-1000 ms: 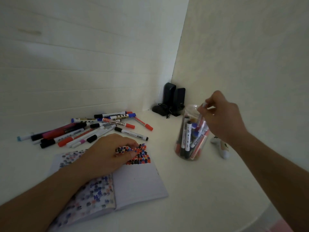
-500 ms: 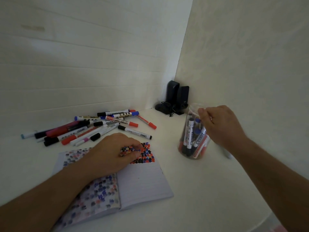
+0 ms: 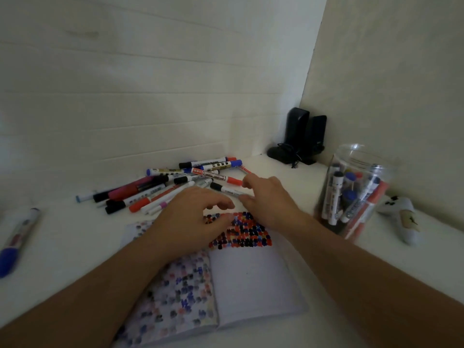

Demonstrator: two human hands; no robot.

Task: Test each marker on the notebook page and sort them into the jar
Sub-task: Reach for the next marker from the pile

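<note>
From the head view, an open paper notebook (image 3: 251, 280) lies flat on the smooth white tabletop (image 3: 313, 332), its right page topped by a dense patch of red, blue and black ink dabs. The left hand (image 3: 190, 222) rests on the notebook's upper edge, fingers loosely curled and holding nothing. Just beyond the notebook, the right hand (image 3: 266, 199) reaches a slim white marker with a black cap (image 3: 224, 190); its thumb and fingers curl at the marker's near end, which they hide, so a firm pinch cannot be confirmed. Behind lies a pile of plastic markers (image 3: 173, 182). Right of the notebook stands a clear plastic jar (image 3: 351, 189) holding upright markers.
</note>
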